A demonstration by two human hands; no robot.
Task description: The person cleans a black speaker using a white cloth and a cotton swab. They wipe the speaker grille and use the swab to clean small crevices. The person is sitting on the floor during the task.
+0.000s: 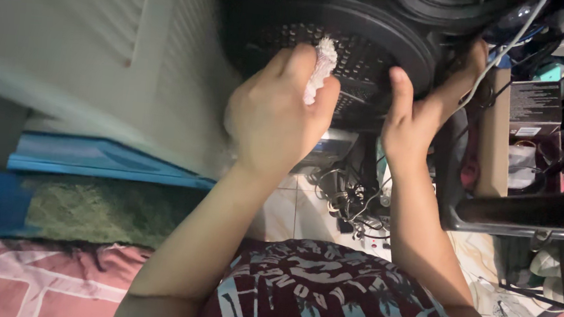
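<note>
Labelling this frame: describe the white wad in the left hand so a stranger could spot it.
Start at the round black fan grille at top centre, beside the pale slatted door. The left hand is pressed against its front, the right hand gripping its rim. The wad is a small crumpled white tissue or cloth sticking out above the left fingers, the only bright white thing on the dark grille.

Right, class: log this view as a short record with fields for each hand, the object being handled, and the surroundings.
left hand: grips a white cloth, pressed to the grille
right hand: holds the rim of the black round fan
below: tangled cables on tiled floor
left side: pale louvred panel
</note>
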